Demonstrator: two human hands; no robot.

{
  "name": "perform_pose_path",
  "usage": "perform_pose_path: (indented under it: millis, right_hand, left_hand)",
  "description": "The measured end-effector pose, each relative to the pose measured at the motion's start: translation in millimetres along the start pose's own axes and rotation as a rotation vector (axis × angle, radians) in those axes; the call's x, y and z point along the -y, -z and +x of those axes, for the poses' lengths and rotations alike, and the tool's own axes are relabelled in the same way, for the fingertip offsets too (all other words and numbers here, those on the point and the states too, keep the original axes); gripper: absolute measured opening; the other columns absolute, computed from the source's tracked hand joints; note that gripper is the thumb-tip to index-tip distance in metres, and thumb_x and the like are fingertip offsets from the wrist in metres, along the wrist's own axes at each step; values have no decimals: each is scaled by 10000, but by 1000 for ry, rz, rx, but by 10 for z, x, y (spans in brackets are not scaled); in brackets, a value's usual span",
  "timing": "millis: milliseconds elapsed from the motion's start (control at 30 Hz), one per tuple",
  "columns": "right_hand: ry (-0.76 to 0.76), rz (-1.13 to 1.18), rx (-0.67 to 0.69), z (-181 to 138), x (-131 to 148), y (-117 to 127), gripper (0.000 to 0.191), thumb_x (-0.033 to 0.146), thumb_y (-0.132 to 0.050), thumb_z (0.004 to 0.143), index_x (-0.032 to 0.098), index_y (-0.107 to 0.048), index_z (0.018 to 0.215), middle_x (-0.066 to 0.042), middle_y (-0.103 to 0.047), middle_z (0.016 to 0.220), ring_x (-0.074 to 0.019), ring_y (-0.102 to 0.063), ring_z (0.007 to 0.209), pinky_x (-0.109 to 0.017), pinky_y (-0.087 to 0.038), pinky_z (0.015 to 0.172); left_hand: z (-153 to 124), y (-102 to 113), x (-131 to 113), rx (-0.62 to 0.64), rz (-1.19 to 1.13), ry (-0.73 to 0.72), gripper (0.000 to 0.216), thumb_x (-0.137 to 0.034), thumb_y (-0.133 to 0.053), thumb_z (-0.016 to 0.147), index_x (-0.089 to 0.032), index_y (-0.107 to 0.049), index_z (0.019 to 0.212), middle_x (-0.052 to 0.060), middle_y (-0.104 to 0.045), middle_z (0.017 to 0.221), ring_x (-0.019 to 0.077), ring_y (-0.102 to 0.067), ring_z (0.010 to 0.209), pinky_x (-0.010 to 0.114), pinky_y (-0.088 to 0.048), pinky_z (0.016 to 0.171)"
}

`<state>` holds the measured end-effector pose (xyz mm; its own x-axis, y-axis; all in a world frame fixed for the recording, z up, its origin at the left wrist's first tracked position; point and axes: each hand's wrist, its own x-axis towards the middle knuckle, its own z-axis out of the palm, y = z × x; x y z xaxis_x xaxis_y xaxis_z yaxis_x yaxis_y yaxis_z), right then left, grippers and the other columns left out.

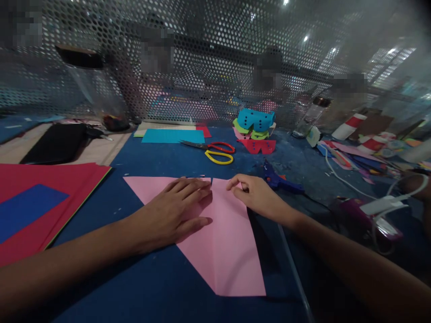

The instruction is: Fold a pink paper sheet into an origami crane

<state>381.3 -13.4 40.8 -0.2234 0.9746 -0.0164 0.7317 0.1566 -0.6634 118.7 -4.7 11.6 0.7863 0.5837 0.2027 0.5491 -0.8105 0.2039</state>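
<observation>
Left hand (183, 204) is lying flat on the pink paper (235, 246), fingers stretched out and thumb a bit apart, nothing gripped. Right hand (257, 193) is curled at the paper's far right edge; can't tell if it's actually pinching it. The two hands are apart, with the crease between them.

The paper's sitting mid-table, pale pink, with a straight near-to-far fold line and a little slit at the far edge. The left side slants from a sharp far corner to a narrow near end.

For elbow room, there's blue tabletop (134, 291) showing near left, plus a strip on the far side before the scissors (205, 146). It's tighter on the right: a blue glue gun (281, 181) is just beside the right hand. Red sheets (81, 188) are stacked at left, and dotted cut-outs (256, 119) are piled far off.

As for labels, any print on the purple gadget (387, 226) at right is too dim to read.
</observation>
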Motion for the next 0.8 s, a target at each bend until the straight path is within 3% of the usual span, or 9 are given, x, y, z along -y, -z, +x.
perform_pose_path:
  millis: [333,500,633,800]
  right_hand:
    - [124,-11,32,72,-126,12,257,165,-570,879,214,-731,1073,-14,-753,968,-126,-582,701,-263,-384,656]
    - [207,11,92,27,-125,68,292,154,-584,882,202,-713,1140,-35,-733,1225,-155,-651,953,-289,-447,854]
    - [183,-15,92,-41,-73,66,238,176,-584,904,201,-742,1080,-39,-755,1163,-169,-662,965,-300,-453,879]
    - [127,-62,18,-48,-76,-6,221,237,-568,928,191,-761,1025,-58,-768,1011,-178,-667,868,-280,-452,755]
  left_hand:
    - [-117,23,-81,-57,44,-48,610,-592,-453,1035,-272,-422,1554,59,-489,1590,268,-374,1507,481,-235,1262]
    - [-180,-17,-152,9,72,-36,630,-607,-426,1038,-245,-415,1554,82,-473,1599,272,-403,1487,482,-236,1255]
    - [-173,-12,-182,-8,12,-9,613,-592,-442,1036,-245,-438,1541,93,-491,1581,272,-452,1449,467,-313,1221]
    - [-162,27,-220,-2,-8,-2,598,-585,-458,1031,-231,-458,1513,103,-501,1566,276,-465,1429,461,-349,1200]
